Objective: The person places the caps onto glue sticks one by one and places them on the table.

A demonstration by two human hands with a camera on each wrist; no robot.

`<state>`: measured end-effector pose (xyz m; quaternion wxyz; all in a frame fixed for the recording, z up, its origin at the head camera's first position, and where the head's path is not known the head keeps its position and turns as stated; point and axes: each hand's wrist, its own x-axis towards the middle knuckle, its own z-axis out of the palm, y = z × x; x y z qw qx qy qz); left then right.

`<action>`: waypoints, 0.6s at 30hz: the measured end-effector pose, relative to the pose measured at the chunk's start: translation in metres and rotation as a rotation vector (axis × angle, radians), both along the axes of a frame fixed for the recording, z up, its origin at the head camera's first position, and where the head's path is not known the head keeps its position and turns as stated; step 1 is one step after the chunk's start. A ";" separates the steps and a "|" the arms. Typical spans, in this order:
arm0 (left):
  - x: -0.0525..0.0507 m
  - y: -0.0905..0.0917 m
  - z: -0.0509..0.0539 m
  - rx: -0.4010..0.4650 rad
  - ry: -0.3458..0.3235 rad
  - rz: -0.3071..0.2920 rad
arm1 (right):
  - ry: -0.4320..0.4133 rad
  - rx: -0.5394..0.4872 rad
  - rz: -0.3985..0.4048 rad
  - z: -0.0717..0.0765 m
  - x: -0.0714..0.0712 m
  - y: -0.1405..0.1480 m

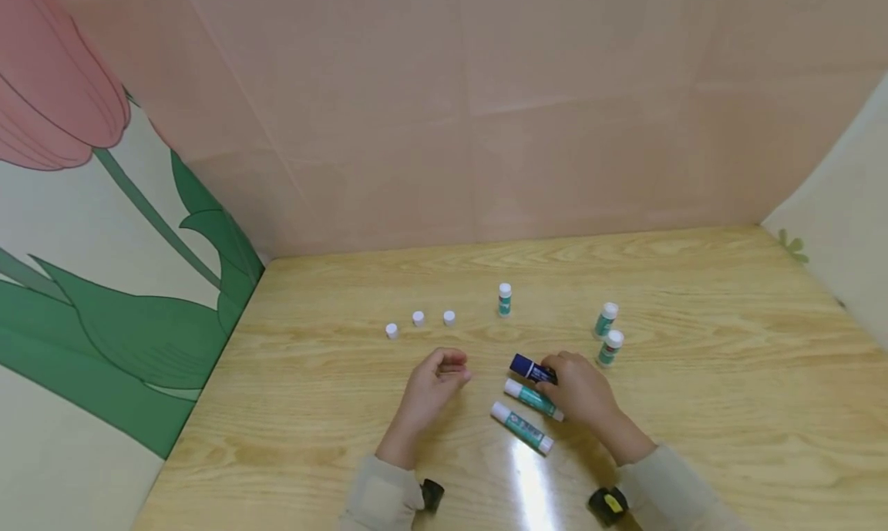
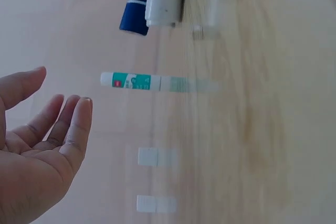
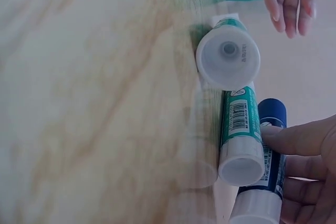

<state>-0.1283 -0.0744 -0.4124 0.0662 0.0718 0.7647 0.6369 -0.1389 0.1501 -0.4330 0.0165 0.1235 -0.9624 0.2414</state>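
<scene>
My right hand grips a dark blue glue stick, its thumb and fingers around the barrel in the right wrist view. Beside it lies a green-and-white glue stick, and nearer the front edge a second green-and-white glue stick. My left hand hovers to the left of these sticks with its fingers loosely bent and nothing in them. In the left wrist view the palm and spread fingers of that hand show plainly.
Three small white caps stand in a loose row at the back left. A slim green-and-white glue stick stands upright behind the hands. Two more small upright glue sticks are at the right. A pink backdrop rises behind the wooden table.
</scene>
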 end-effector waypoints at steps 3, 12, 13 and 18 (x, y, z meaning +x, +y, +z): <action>0.003 -0.001 0.012 -0.008 0.016 -0.008 | -0.028 0.011 -0.005 0.000 0.000 0.000; -0.004 -0.010 0.002 -0.064 0.045 0.003 | -0.063 0.025 -0.010 0.001 0.000 0.001; -0.006 -0.011 -0.002 -0.072 0.049 0.005 | -0.066 0.028 -0.010 0.001 0.000 0.002; -0.011 -0.019 -0.009 -0.094 0.039 0.014 | -0.094 0.038 -0.006 0.000 -0.001 0.003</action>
